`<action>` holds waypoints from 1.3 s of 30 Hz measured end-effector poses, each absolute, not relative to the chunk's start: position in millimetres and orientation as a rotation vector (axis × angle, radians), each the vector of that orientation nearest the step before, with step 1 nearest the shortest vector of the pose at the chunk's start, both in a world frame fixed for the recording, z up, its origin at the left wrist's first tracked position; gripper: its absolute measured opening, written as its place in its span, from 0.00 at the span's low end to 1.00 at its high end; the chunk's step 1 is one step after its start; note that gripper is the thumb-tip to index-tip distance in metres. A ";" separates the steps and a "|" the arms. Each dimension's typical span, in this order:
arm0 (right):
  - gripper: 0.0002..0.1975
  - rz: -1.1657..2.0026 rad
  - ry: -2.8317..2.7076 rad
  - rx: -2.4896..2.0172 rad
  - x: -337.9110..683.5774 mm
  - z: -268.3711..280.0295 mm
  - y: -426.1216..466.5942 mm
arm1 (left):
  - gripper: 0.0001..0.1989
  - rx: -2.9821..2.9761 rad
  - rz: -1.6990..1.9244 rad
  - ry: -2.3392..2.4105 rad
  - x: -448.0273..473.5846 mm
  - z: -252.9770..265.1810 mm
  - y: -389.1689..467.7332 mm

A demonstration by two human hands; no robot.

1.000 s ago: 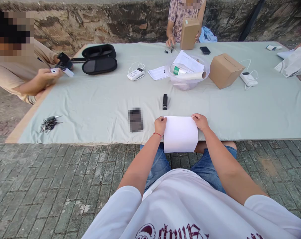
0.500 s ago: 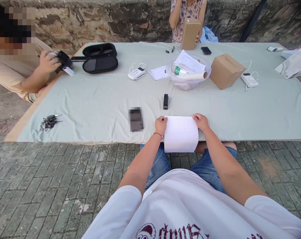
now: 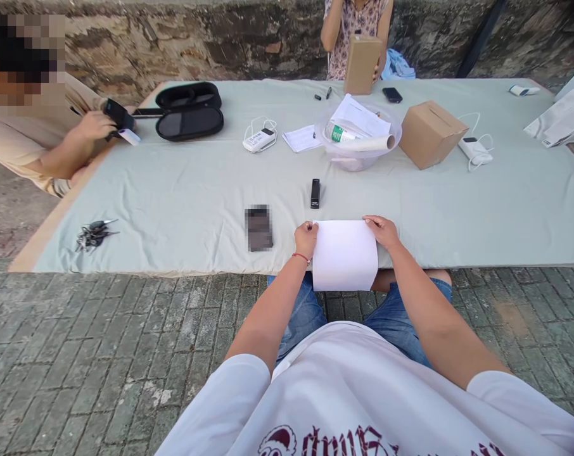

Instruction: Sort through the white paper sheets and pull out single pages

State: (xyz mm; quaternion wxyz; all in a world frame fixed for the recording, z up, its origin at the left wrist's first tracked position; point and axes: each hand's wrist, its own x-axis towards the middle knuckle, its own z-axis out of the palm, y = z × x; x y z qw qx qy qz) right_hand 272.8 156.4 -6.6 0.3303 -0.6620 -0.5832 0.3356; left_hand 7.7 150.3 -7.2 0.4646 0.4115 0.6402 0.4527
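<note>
A blank white sheet of paper [image 3: 345, 256] lies at the table's near edge, its lower part hanging over my lap. My left hand [image 3: 306, 239] is closed on its far left corner, a red string round the wrist. At the far right corner, my right hand [image 3: 382, 230] pinches the sheet between thumb and fingers. Just beyond the paper is a small black stapler-like object [image 3: 315, 194]. To the left of my left hand lies a dark, blurred-out flat object [image 3: 259, 228].
On the cloth-covered table [image 3: 196, 190] are a bunch of keys [image 3: 94, 235], a black case [image 3: 191, 111], a white device [image 3: 259, 139], a plastic basin [image 3: 353, 158] with papers, and a cardboard box [image 3: 432, 134]. One person sits at the left, another opposite holding a box [image 3: 363, 64].
My right fingers have shifted slightly left along the paper's far edge. At the far right, the other person's hand has left the view. The left person's hand has moved slightly.
</note>
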 end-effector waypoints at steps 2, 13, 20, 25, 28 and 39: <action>0.15 0.879 -1.524 -1.721 272.6 -6.6 156.2 | 0.09 1.014 1.104 1.569 7.5 -7.4 150.3; 0.17 0.823 -1.548 -1.711 270.9 -3.5 154.9 | 0.10 1.007 1.128 1.562 8.2 -9.7 150.7; 0.14 0.841 -1.531 -1.719 272.4 -7.7 155.8 | 0.10 1.041 1.162 1.552 8.0 -13.7 151.0; 0.13 0.913 -1.467 -1.747 273.4 -9.6 160.2 | 0.11 1.044 1.176 1.520 7.3 -12.7 149.0; 0.15 1.015 -1.452 -1.743 276.4 -6.2 165.6 | 0.10 1.030 1.179 1.512 6.4 -10.8 147.6; 0.17 1.355 -1.329 -1.609 297.4 4.2 172.6 | 0.11 1.036 1.185 1.476 3.5 -14.5 147.2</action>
